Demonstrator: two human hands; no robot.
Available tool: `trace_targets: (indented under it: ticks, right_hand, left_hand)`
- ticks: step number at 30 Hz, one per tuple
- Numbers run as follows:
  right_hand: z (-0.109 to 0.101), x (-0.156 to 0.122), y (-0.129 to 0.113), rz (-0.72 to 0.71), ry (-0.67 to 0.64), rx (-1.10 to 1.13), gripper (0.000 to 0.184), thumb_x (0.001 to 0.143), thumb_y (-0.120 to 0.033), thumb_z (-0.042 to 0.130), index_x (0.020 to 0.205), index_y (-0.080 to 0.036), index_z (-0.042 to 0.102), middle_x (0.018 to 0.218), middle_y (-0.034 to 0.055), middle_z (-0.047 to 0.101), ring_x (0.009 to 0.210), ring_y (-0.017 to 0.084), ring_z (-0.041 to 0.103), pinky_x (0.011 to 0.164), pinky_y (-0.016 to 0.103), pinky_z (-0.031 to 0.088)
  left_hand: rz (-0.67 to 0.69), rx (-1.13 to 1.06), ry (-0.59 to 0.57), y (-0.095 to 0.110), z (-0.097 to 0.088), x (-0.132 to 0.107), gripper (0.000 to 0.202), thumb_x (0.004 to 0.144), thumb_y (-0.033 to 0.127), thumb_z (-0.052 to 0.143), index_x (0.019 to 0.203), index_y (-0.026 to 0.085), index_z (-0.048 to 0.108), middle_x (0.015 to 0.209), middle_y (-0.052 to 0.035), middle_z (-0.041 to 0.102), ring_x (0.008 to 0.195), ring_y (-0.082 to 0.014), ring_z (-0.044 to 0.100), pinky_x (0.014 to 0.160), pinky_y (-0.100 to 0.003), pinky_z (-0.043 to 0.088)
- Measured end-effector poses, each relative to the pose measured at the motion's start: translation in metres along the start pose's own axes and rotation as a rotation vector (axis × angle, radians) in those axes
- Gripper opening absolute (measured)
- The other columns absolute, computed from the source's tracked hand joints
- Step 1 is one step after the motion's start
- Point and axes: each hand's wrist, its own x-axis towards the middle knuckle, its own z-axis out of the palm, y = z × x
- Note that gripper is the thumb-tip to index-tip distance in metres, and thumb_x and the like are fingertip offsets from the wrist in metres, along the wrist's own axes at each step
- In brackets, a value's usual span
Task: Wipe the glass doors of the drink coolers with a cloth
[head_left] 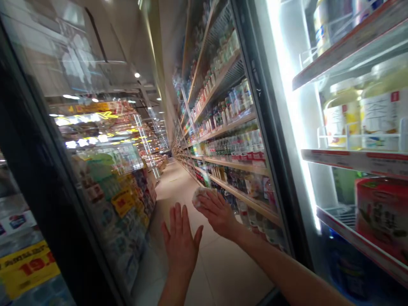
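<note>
In the head view, my right hand (222,216) presses a crumpled white cloth (199,200) against the glass door (174,191) of a drinks cooler. Only the cloth's far end shows past my fingertips. To its left and a little lower, my left hand (181,250) lies with fingers stretched and thumb apart, palm toward the glass, holding nothing. It appears to rest on the pane. A black door frame (264,127) runs along the pane's right side, with another dark edge on the left.
On the right, lit cooler shelves (353,159) hold bottles (342,112) and a red pack (382,216). Through or in the glass appear long bottle shelves (236,163), a tiled aisle and stacked goods (117,199). A yellow price sign (28,267) is at lower left.
</note>
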Motion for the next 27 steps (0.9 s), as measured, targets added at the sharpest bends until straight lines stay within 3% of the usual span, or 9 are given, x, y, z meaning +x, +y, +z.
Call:
trace_targets:
  ticks: [2, 5, 7, 12, 17, 19, 23, 25, 27]
  right_hand:
    - [-0.004, -0.003, 0.011, 0.033, 0.018, -0.015, 0.051, 0.085, -0.007, 0.041, 0.13, -0.03, 0.048, 0.143, -0.0013, 0.042, 0.139, 0.018, 0.022, 0.114, 0.041, 0.025]
    - [-0.01, -0.006, 0.037, 0.398, 0.22, -0.091, 0.051, 0.088, -0.01, 0.036, 0.137, -0.023, 0.04, 0.148, 0.0055, 0.032, 0.14, 0.023, 0.018, 0.112, 0.05, 0.024]
    - [-0.013, -0.011, 0.045, 0.514, 0.27, -0.117, 0.052, 0.089, -0.011, 0.033, 0.14, -0.021, 0.035, 0.151, 0.0076, 0.026, 0.141, 0.025, 0.017, 0.111, 0.054, 0.025]
    - [-0.02, -0.033, 0.055, 0.14, -0.004, -0.046, 0.057, 0.086, -0.009, 0.038, 0.138, -0.032, 0.037, 0.146, 0.0003, 0.037, 0.138, 0.021, 0.026, 0.111, 0.045, 0.031]
    - [-0.024, -0.03, 0.081, 0.547, 0.303, -0.174, 0.055, 0.088, -0.011, 0.034, 0.141, -0.024, 0.032, 0.151, 0.0082, 0.026, 0.14, 0.026, 0.02, 0.109, 0.057, 0.026]
    - [-0.021, -0.026, 0.07, 0.486, 0.264, -0.145, 0.055, 0.088, -0.011, 0.034, 0.141, -0.024, 0.033, 0.15, 0.0077, 0.027, 0.14, 0.027, 0.019, 0.109, 0.057, 0.027]
    - [-0.018, -0.03, 0.039, 0.055, -0.01, -0.009, 0.054, 0.085, -0.01, 0.04, 0.134, -0.03, 0.043, 0.145, -0.0002, 0.038, 0.139, 0.021, 0.023, 0.111, 0.045, 0.03]
    - [-0.019, -0.03, 0.039, 0.063, 0.003, -0.013, 0.055, 0.084, -0.009, 0.04, 0.135, -0.03, 0.043, 0.145, -0.0004, 0.038, 0.139, 0.02, 0.024, 0.112, 0.044, 0.029]
    - [-0.018, -0.025, 0.044, 0.262, 0.147, -0.062, 0.056, 0.085, -0.009, 0.038, 0.139, -0.026, 0.037, 0.149, 0.0037, 0.031, 0.14, 0.023, 0.019, 0.111, 0.049, 0.027]
  left_hand:
    - [0.003, 0.007, -0.004, 0.0, 0.0, 0.0, 0.073, 0.086, 0.037, 0.049, 0.144, 0.01, 0.013, 0.142, -0.0206, 0.036, 0.137, -0.0291, 0.024, 0.109, -0.054, 0.018]
    - [0.013, 0.01, 0.004, 0.001, 0.0, 0.001, 0.073, 0.086, 0.036, 0.05, 0.144, 0.009, 0.014, 0.142, -0.0208, 0.037, 0.137, -0.0289, 0.024, 0.11, -0.053, 0.018]
    - [0.013, 0.009, 0.016, 0.002, -0.001, 0.001, 0.072, 0.087, 0.035, 0.049, 0.144, 0.009, 0.014, 0.141, -0.021, 0.038, 0.137, -0.0289, 0.025, 0.11, -0.054, 0.018]
    - [0.002, 0.009, 0.017, 0.002, -0.001, 0.001, 0.07, 0.088, 0.036, 0.047, 0.144, 0.01, 0.014, 0.141, -0.0206, 0.038, 0.137, -0.029, 0.025, 0.109, -0.054, 0.018]
    - [0.021, 0.021, 0.017, 0.002, 0.0, 0.001, 0.07, 0.088, 0.035, 0.047, 0.144, 0.008, 0.014, 0.141, -0.0215, 0.038, 0.138, -0.0283, 0.021, 0.109, -0.054, 0.018]
    - [0.017, 0.026, 0.017, 0.003, 0.001, 0.0, 0.07, 0.088, 0.035, 0.047, 0.144, 0.008, 0.014, 0.141, -0.0217, 0.038, 0.139, -0.0281, 0.02, 0.109, -0.054, 0.018]
    - [0.003, 0.023, 0.0, 0.003, 0.0, 0.0, 0.071, 0.087, 0.035, 0.048, 0.144, 0.009, 0.015, 0.142, -0.0213, 0.036, 0.139, -0.0277, 0.019, 0.11, -0.054, 0.017]
    - [0.003, 0.02, 0.0, 0.003, 0.0, 0.0, 0.071, 0.087, 0.035, 0.048, 0.144, 0.009, 0.014, 0.142, -0.0213, 0.036, 0.139, -0.0276, 0.02, 0.11, -0.054, 0.017]
    - [0.005, 0.017, 0.001, 0.004, -0.001, 0.0, 0.072, 0.087, 0.034, 0.049, 0.144, 0.009, 0.013, 0.142, -0.0213, 0.036, 0.139, -0.0277, 0.019, 0.11, -0.054, 0.017]
